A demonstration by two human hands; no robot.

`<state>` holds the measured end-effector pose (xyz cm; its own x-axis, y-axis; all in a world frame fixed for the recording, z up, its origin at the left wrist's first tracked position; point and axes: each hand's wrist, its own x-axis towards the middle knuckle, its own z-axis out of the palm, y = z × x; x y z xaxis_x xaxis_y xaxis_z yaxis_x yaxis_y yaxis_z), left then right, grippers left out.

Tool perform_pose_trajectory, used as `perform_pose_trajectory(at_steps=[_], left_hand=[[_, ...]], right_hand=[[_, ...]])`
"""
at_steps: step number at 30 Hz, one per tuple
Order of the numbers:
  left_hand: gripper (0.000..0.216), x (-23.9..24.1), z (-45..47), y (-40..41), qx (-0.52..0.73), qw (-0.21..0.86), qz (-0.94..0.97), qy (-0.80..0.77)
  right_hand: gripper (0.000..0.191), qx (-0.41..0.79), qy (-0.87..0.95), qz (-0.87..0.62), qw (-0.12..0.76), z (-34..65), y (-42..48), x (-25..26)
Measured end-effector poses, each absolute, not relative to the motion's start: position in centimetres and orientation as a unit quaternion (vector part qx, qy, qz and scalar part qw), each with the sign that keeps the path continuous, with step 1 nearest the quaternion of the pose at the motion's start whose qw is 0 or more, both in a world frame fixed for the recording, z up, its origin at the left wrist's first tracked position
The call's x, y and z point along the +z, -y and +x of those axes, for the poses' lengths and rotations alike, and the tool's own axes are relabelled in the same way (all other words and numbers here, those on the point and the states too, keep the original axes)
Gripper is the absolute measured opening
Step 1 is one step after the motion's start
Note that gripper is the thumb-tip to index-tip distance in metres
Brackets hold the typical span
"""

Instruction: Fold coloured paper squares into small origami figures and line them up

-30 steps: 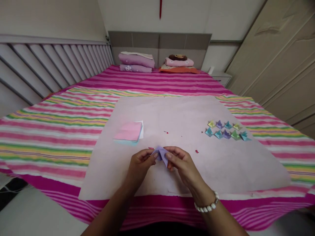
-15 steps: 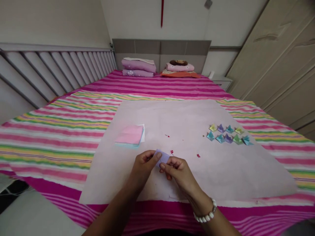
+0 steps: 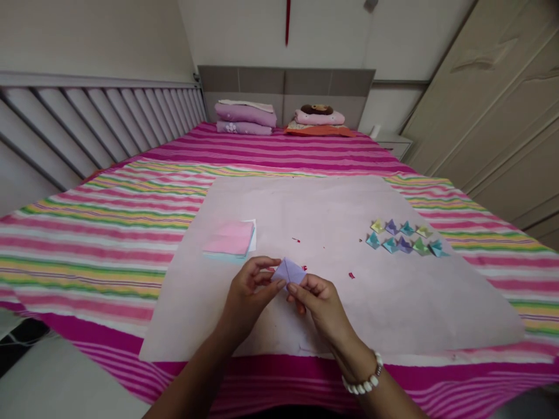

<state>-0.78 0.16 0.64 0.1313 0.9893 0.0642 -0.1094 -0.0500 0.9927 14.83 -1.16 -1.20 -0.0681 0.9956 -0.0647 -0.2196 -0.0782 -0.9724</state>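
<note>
A small folded piece of purple origami paper (image 3: 289, 271) is held up above the sheet, turned like a diamond with a crease or slit down its middle. My right hand (image 3: 321, 299) pinches its lower right edge between thumb and fingers. At the lower left edge rests the thumb of my left hand (image 3: 250, 294), its curled fingers reaching behind the paper's left corner. The fingertips behind the paper are partly hidden. A stack of square paper (image 3: 229, 238), pink on top with light blue beneath, lies to the left.
A large pale sheet (image 3: 393, 314) covers part of the striped bed. Several small folded paper pieces (image 3: 404, 244) in blue, purple, green and yellow stand in two rows at the right. Tiny red bits (image 3: 351, 275) lie scattered mid-sheet. Folded bedding (image 3: 245, 116) sits by the headboard.
The purple paper has turned into a diamond position, showing more of its face. My left thumb has slid from its upper face to the lower edge, and the left fingers have spread slightly.
</note>
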Motion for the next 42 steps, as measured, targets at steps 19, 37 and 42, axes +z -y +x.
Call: perform_pose_trajectory(at_steps=[19, 37, 42], left_hand=[[0.020, 1.3, -0.9, -0.5, 0.494, 0.604, 0.494, -0.385], [0.010, 2.2, -0.9, 0.2, 0.426, 0.604, 0.546, -0.394], [0.010, 2.0, -1.0, 0.2, 0.443, 0.603, 0.539, -0.388]], right_hand=[[0.029, 0.594, 0.428, -0.441, 0.519, 14.6, 1.3, -1.6], [0.021, 0.550, 0.479, -0.396, 0.558, 16.1, 1.4, -0.6], [0.012, 0.558, 0.474, -0.381, 0.565, 16.2, 1.5, -0.8]])
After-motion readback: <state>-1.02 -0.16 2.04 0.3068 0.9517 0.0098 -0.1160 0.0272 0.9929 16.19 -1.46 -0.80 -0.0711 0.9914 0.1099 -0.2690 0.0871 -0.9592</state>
